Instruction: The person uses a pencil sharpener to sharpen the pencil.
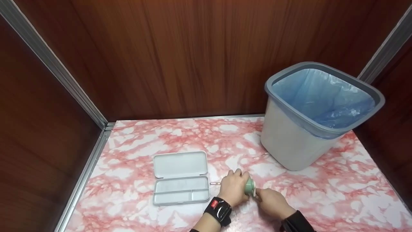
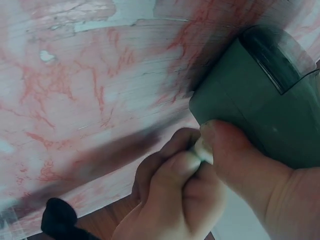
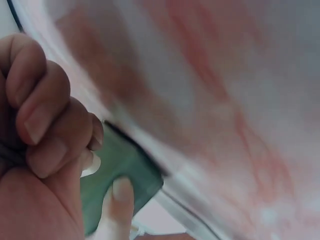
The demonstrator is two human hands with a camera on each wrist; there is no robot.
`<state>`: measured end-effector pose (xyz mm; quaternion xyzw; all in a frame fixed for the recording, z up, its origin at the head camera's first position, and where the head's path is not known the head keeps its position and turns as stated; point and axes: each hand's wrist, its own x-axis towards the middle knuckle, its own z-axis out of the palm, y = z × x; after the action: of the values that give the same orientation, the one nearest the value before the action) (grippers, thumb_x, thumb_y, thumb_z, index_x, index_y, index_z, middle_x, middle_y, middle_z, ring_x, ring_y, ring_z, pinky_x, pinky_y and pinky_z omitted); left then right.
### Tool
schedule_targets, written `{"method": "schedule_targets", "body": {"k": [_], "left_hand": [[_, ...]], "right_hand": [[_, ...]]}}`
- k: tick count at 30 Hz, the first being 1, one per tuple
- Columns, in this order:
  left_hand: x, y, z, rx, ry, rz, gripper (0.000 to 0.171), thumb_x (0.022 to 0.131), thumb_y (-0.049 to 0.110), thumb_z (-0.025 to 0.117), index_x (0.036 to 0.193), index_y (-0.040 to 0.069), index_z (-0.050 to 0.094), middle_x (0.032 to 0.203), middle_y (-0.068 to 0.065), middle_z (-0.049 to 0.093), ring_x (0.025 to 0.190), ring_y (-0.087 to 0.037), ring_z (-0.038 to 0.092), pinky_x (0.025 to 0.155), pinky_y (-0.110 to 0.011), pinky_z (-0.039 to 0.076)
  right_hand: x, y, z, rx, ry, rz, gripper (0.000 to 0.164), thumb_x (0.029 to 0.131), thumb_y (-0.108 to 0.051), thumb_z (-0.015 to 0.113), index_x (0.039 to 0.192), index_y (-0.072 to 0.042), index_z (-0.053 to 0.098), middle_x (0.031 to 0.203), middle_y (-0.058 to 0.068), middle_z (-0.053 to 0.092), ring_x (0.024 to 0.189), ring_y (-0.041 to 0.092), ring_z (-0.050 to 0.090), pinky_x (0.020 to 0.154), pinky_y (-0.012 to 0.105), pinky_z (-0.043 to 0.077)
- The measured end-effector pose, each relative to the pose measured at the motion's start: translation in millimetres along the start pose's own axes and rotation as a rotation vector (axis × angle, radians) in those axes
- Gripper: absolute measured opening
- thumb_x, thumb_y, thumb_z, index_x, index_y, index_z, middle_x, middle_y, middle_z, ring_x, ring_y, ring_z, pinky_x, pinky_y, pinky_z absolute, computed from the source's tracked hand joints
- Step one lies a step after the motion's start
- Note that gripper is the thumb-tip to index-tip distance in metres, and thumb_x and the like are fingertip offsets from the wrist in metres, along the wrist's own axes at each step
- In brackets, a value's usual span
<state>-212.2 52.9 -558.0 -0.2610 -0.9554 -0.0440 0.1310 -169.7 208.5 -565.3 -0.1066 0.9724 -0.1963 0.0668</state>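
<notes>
My left hand [image 1: 234, 187] grips a green hand-crank pencil sharpener [image 1: 249, 186] low over the table. In the left wrist view the sharpener's green body [image 2: 250, 110] has a dark see-through window, and my left thumb [image 2: 240, 155] presses against its side. The right hand [image 1: 273, 202] pinches the small white crank knob [image 2: 204, 150] at the sharpener's right end. A thin pencil [image 1: 215, 183] sticks out on the left, past the left hand, which hides most of it. The right wrist view shows the curled right fingers [image 3: 47, 115] beside the green body [image 3: 142, 172].
An open pale grey pencil case [image 1: 181, 196] with divided compartments lies left of the hands, its lid folded back. At the right rear stands a tall bin [image 1: 291, 138] lined with a blue bag [image 1: 309, 93]. Wooden panels [image 1: 180, 58] wall in the red-and-white table [image 1: 138, 135].
</notes>
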Motion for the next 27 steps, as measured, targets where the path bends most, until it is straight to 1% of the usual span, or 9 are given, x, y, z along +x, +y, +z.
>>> {"method": "schedule_targets", "body": {"k": [6, 11, 14, 20, 27], "left_hand": [[-0.5, -0.2, 0.9, -0.002, 0.001, -0.002, 0.066, 0.045, 0.054, 0.081, 0.097, 0.024, 0.053, 0.087, 0.005, 0.057, 0.07, -0.013, 0.051, 0.049, -0.024, 0.042], [-0.1, 0.3, -1.0, -0.002, -0.016, -0.004, 0.066, 0.047, 0.053, 0.081, 0.099, 0.024, 0.053, 0.088, 0.006, 0.057, 0.071, -0.013, 0.051, 0.05, -0.024, 0.043], [0.4, 0.4, -2.1, -0.007, -0.023, -0.007, 0.066, 0.047, 0.052, 0.081, 0.1, 0.024, 0.054, 0.089, 0.005, 0.057, 0.073, -0.014, 0.051, 0.051, -0.024, 0.044], [0.2, 0.0, -2.1, -0.012, -0.028, -0.011, 0.065, 0.047, 0.051, 0.081, 0.1, 0.025, 0.054, 0.089, 0.005, 0.057, 0.072, -0.014, 0.052, 0.05, -0.024, 0.044], [0.0, 0.5, -1.4, 0.002, -0.013, -0.006, 0.066, 0.045, 0.053, 0.082, 0.098, 0.025, 0.054, 0.088, 0.006, 0.057, 0.071, -0.013, 0.052, 0.05, -0.024, 0.044]], "right_hand": [[-12.6, -8.2, -9.3, -0.033, 0.017, -0.039, 0.014, 0.076, -0.006, 0.058, 0.071, -0.016, 0.049, 0.06, -0.006, 0.048, 0.057, 0.015, 0.052, 0.05, 0.03, 0.034], [-18.2, -15.2, -19.7, -0.078, 0.037, -0.043, 0.023, 0.075, -0.008, 0.062, 0.069, -0.019, 0.043, 0.056, -0.01, 0.038, 0.052, 0.009, 0.04, 0.048, 0.026, 0.027], [-18.7, -18.6, -26.3, -0.088, 0.049, -0.03, 0.025, 0.075, -0.007, 0.061, 0.067, -0.019, 0.04, 0.055, -0.011, 0.033, 0.051, 0.008, 0.035, 0.047, 0.026, 0.026], [-11.5, -22.2, -39.6, -0.07, 0.075, -0.029, 0.024, 0.077, -0.003, 0.056, 0.067, -0.018, 0.04, 0.055, -0.009, 0.032, 0.05, 0.011, 0.035, 0.047, 0.028, 0.027], [7.2, -19.5, -49.8, -0.066, 0.141, -0.071, 0.023, 0.077, -0.002, 0.055, 0.065, -0.015, 0.041, 0.054, -0.006, 0.033, 0.049, 0.012, 0.035, 0.046, 0.028, 0.027]]}}
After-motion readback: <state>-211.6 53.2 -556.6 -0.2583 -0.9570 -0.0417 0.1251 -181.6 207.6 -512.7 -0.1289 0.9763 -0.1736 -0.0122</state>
